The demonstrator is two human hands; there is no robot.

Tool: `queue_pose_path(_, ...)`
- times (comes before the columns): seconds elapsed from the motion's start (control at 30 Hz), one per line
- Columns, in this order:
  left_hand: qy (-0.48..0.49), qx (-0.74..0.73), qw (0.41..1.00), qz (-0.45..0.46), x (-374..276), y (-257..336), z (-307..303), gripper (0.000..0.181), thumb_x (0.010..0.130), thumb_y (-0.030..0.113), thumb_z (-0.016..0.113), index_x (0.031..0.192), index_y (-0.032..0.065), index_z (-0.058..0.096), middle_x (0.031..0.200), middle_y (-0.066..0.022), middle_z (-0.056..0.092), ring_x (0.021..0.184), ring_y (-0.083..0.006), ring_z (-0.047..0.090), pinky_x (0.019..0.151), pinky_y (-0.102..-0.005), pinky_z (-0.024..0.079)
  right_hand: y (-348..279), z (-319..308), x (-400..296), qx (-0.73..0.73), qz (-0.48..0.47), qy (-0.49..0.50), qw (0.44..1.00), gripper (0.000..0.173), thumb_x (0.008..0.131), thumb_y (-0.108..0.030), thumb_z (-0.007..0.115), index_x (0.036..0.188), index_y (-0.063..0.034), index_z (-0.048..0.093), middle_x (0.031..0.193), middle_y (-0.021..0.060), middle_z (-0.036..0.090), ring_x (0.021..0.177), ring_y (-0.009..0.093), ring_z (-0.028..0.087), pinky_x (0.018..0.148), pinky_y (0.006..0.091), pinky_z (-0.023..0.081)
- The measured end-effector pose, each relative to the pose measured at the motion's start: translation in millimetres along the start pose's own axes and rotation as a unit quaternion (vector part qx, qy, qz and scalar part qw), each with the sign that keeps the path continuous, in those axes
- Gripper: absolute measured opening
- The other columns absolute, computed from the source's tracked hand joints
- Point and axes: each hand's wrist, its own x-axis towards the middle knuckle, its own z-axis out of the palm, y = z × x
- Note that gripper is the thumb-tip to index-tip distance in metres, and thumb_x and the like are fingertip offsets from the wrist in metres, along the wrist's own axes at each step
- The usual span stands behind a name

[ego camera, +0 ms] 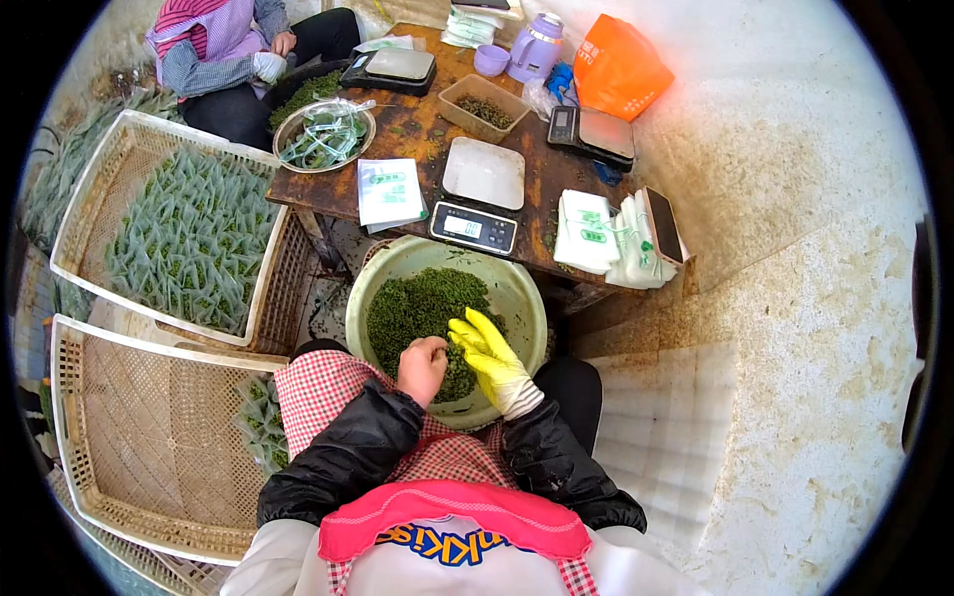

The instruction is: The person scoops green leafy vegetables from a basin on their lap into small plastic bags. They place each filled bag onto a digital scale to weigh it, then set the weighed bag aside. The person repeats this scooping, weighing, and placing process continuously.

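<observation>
A wide pale-green plastic basin (531, 298) stands before me between my knees, with a heap of small round green berries or buds (425, 302) in it. Over the near part of the heap is my bare left hand (422, 370), its fingers curled in. Whether they pinch anything is hidden. My right hand (492, 363) wears a yellow rubber-coated glove and is half cupped, fingers stretched forward and palm turned towards the left hand. Some green pieces show between the two hands, but what lies in the glove's palm is hidden.
Beyond the basin, a wooden table (417, 138) bears a digital scale (477, 223), plastic bags (586, 231), a phone (662, 223) and a steel bowl (324, 167). Left stand a crate (257, 298) of filled bags and another crate (149, 417). A co-worker (216, 67) sits far left.
</observation>
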Motion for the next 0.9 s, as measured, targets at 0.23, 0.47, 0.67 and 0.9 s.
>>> queue_pose_path(0.23,-0.047,-0.017,0.985,0.164,-8.5,14.1,3.1,0.013,0.081,0.001,0.058,0.093,0.0007,0.064,0.084,-0.0181,0.06,0.074,-0.0345,0.06,0.065,-0.0409,0.048,43.4,-35.6,18.1,-0.374,0.074,0.024,0.924,0.059,0.08,0.006,0.064,0.134,-0.0072,0.045,0.108,0.0055,0.06,0.096,0.015,0.056,0.085,0.0286,0.047)
queue_pose_path(0.47,-0.009,0.028,0.999,-0.014,-8.4,2.8,1.6,0.027,0.078,0.0,0.059,0.105,0.0006,0.058,0.084,-0.0209,0.062,0.073,-0.0387,0.061,0.065,-0.0428,0.05,33.3,-24.2,11.8,-0.058,0.04,0.03,0.997,0.052,0.081,0.001,0.064,0.13,-0.0061,0.05,0.127,0.007,0.055,0.113,0.019,0.053,0.091,0.0295,0.044)
queue_pose_path(0.67,-0.081,-0.123,0.971,-0.19,3.1,0.1,-2.2,0.021,0.079,-0.001,0.056,0.1,0.0001,0.061,0.078,-0.0171,0.063,0.065,-0.0272,0.063,0.06,-0.037,0.05,21.9,0.8,-9.2,-0.529,0.116,0.073,0.838,0.068,0.079,-0.014,0.072,0.139,-0.0167,0.042,0.118,0.015,0.059,0.099,0.027,0.062,0.087,0.0339,0.049)
queue_pose_path(0.9,0.002,-0.039,0.999,-0.009,-0.9,-33.8,14.0,0.02,0.082,-0.001,0.055,0.098,0.0027,0.066,0.081,-0.0124,0.061,0.055,-0.0156,0.061,0.05,-0.0311,0.049,-3.1,19.2,-16.6,-0.55,-0.176,0.05,0.815,0.048,0.079,-0.001,0.065,0.125,-0.0133,0.058,0.11,0.0115,0.064,0.094,0.026,0.064,0.083,0.0308,0.05)
